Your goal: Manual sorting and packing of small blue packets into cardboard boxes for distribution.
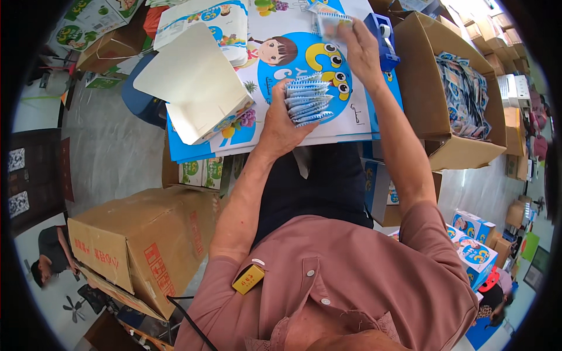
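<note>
My left hand is wrapped round a stack of small flat sachets, their crimped blue-and-white edges turned up. It holds them over the near part of a printed cardboard surface with a cartoon girl and a blue circle. Farther off, my right hand closes its fingers on a sachet, slightly blurred, among a few others at the table's far side. Left of my left hand stands an open white box, its lid flap raised.
A blue tape dispenser stands right of my right hand. Beyond it, an open brown carton holds many loose sachets. Flat printed box blanks lie at the far left. A large brown carton stands on the floor at left.
</note>
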The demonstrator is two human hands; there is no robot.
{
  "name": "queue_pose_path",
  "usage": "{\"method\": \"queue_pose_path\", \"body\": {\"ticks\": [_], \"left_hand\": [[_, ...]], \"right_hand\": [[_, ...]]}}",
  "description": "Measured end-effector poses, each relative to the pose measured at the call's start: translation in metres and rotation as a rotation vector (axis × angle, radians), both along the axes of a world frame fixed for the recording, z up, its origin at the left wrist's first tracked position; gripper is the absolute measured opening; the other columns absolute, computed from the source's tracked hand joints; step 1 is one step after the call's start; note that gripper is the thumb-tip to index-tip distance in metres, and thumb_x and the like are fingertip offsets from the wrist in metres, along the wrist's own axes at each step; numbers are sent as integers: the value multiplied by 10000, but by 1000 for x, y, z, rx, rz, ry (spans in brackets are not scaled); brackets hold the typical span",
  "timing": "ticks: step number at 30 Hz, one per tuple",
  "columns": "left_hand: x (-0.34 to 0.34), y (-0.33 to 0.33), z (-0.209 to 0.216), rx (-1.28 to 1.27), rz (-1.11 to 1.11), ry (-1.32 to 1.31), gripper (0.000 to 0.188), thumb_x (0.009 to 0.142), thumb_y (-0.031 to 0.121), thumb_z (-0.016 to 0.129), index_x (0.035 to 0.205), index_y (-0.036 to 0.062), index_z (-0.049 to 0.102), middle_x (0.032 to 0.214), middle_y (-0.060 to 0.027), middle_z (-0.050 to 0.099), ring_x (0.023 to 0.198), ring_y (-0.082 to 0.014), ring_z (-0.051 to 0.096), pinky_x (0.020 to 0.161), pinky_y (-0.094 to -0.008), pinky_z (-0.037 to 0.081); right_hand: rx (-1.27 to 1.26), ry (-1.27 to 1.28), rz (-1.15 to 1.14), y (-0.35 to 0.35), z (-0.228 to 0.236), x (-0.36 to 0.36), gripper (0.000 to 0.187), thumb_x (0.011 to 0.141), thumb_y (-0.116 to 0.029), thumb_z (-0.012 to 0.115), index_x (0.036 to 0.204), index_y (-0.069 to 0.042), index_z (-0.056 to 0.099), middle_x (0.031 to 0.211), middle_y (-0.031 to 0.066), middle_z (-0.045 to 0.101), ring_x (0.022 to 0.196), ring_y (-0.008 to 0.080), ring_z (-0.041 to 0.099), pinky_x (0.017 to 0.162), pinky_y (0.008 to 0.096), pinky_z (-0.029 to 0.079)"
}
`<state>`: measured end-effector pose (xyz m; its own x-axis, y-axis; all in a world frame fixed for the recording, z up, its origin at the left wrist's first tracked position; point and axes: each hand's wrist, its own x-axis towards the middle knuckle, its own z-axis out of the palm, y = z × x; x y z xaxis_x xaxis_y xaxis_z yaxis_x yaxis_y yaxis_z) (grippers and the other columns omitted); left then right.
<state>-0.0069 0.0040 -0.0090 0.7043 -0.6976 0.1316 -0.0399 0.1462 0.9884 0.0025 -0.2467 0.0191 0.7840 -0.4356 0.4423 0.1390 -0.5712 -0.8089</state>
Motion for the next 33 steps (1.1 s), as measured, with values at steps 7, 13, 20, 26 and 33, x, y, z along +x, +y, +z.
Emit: {"method": "queue_pose_path", "body": {"ticks": [7, 13, 20, 26, 33], "left_hand": [[-1, -10, 3, -7, 11, -122, 1111, 726, -10, 884, 1546, 40, 135, 1432, -194, 493, 1277, -261, 584, 1068, -410, 519], [0, -8, 1, -48, 6, -102, 1328, 679, 22, 920, 1603, 49, -33, 1460, -200, 454, 1308, -301, 551, 1098, -434, 496], [2, -17, -9, -117, -17, -173, 1160, 732, -21, 875, 1565, 75, 74, 1406, -151, 500, 1320, -250, 549, 1048, -388, 532], [-22, 21, 68, -48, 118, -67, 998, 726, 62, 857, 1487, -2, 215, 1335, -171, 536, 1225, -247, 602, 977, -376, 537], [46, 104, 182, 171, 251, -44, 588, 702, 10, 831, 1246, -45, 615, 1084, -130, 743, 980, -203, 728, 878, -338, 592]], "right_hand": [[869, 320, 396, 56, -5, -57, 530, 1082, -457, 468, 1367, -30, 601, 1242, 61, 680, 1118, 156, 644, 1007, 293, 477], [790, 279, 464, 84, -2, -62, 736, 1108, -586, 242, 1580, -40, 386, 1507, 124, 520, 1377, 200, 492, 1176, 327, 347], [972, 56, 589, 99, -13, -51, 836, 1076, -662, 223, 1635, -41, 252, 1629, 113, 393, 1461, 231, 426, 1230, 360, 305], [1110, 123, 680, 91, 38, -67, 979, 1008, -769, 90, 1622, -28, 266, 1592, 163, 443, 1447, 311, 461, 1210, 439, 359], [-410, 63, 684, 116, 65, -2, 487, 821, -35, 798, 1284, -123, 674, 1502, 99, 552, 1291, 301, 612, 1035, 412, 526]]}}
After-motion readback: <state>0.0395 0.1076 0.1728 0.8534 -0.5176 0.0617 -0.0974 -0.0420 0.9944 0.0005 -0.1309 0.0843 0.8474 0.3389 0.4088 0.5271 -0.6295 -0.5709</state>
